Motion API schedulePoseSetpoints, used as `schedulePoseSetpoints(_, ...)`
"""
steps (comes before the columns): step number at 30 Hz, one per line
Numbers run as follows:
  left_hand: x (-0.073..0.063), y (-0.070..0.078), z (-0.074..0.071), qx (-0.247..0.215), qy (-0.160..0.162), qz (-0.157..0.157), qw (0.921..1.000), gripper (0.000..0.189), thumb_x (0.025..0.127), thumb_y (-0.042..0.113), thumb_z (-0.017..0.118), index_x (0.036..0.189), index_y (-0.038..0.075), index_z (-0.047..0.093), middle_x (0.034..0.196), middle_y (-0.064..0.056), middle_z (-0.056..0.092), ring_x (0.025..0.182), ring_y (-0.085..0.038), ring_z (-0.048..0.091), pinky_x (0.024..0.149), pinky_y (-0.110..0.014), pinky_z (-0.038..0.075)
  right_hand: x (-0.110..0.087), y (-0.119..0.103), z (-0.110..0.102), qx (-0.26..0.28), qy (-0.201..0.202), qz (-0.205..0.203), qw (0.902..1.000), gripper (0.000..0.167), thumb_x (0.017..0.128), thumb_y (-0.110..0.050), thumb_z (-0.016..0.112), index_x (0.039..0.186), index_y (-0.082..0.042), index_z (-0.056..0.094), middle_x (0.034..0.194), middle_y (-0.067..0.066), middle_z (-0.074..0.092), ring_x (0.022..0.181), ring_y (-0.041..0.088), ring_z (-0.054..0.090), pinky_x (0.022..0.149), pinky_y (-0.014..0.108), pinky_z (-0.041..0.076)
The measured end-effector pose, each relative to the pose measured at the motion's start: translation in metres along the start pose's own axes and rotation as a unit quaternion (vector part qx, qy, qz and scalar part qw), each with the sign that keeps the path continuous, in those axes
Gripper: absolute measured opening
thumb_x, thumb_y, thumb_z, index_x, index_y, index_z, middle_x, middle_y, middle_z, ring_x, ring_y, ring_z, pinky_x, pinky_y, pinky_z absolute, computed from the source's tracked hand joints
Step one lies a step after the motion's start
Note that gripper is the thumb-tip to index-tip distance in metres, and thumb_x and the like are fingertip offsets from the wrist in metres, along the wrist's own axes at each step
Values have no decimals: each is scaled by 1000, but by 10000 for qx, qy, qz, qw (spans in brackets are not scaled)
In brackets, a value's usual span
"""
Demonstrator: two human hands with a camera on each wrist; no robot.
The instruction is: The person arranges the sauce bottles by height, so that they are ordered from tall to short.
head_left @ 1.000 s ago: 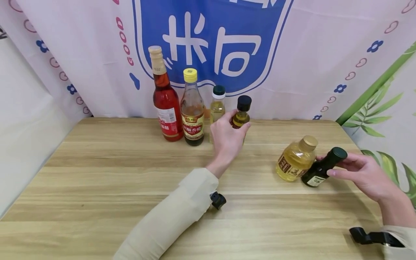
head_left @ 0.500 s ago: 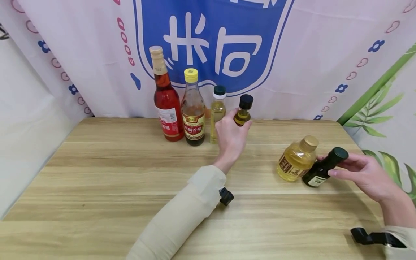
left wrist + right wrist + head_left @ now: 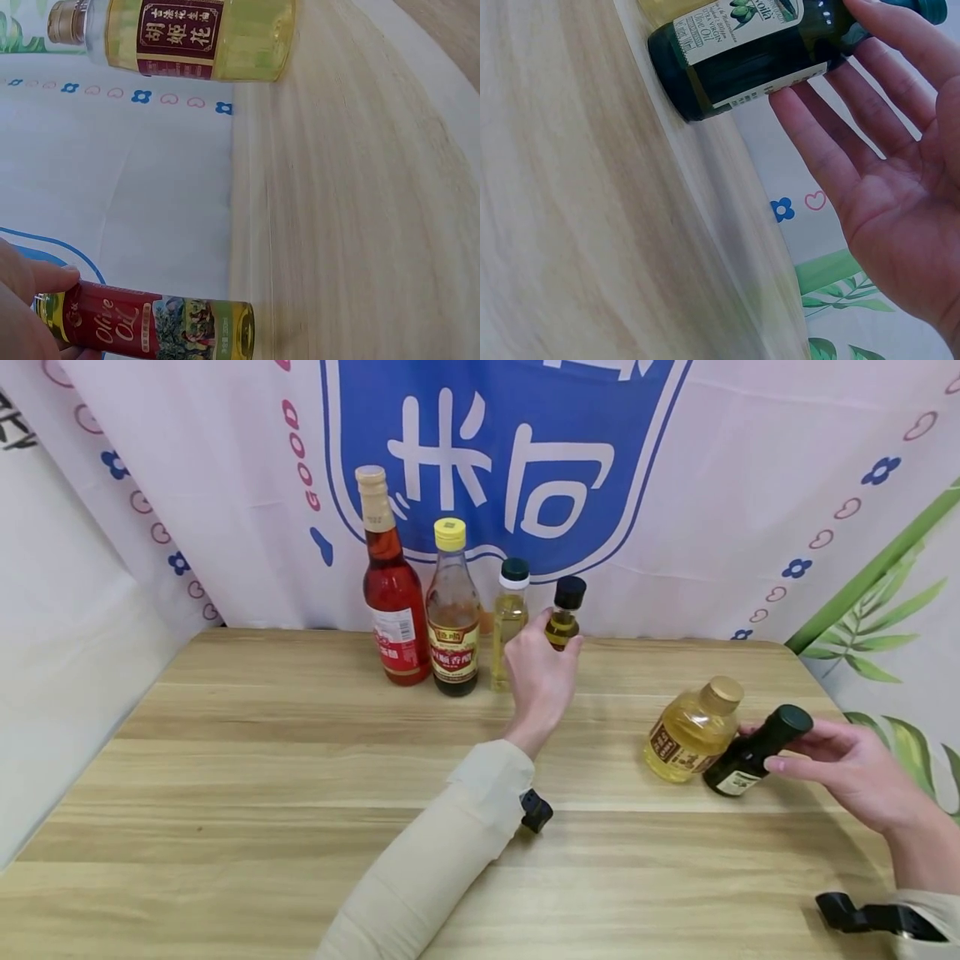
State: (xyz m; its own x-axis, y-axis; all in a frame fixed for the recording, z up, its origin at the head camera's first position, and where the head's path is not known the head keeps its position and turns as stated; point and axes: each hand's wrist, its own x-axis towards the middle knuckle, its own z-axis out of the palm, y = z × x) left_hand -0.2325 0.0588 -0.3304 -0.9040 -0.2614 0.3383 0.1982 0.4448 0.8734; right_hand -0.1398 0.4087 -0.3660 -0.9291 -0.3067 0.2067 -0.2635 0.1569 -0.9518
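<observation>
Standing along the table's [image 3: 300, 827] back edge are a red bottle [image 3: 395, 602], a yellow-capped bottle [image 3: 453, 618], a green-capped bottle [image 3: 510, 618], then the black-capped bottle [image 3: 566, 622] my left hand [image 3: 542, 668] grips, its red label [image 3: 112, 319] readable only in the left wrist view. Nearer the right edge come a gold-capped bottle [image 3: 692, 739] and the dark green bottle [image 3: 753, 753] my right hand [image 3: 862, 777] pinches.
</observation>
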Motion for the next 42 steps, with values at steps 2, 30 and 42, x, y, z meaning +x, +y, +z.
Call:
schedulePoseSetpoints(2, 0, 0, 1, -38, -13, -5, 10000, 47, 93, 20, 84, 136, 7, 70, 126, -13, 78, 111, -30, 77, 94, -38, 66, 0, 0, 0, 56, 9, 21, 10000, 46, 89, 31, 57, 132, 15, 62, 128, 6, 79, 118, 8, 74, 92, 17, 60)
schedulePoseSetpoints(30, -6, -5, 0, -358, 247, 292, 9986, 51, 94, 18, 83, 139, 4, 67, 131, -15, 75, 115, -31, 76, 98, -40, 64, 2, -2, 1, -42, -37, -13, 10000, 43, 90, 29, 57, 132, 18, 61, 128, 4, 79, 118, 7, 74, 93, 16, 60)
schedulePoseSetpoints(42, -22, -4, -10, -648, 568, 338, 9957, 50, 91, 19, 85, 136, 6, 68, 127, -13, 76, 114, -32, 75, 100, -46, 61, -1, -1, 0, -279, 65, 108, 9995, 45, 90, 27, 60, 132, 12, 64, 127, 1, 79, 115, 5, 75, 90, 17, 61)
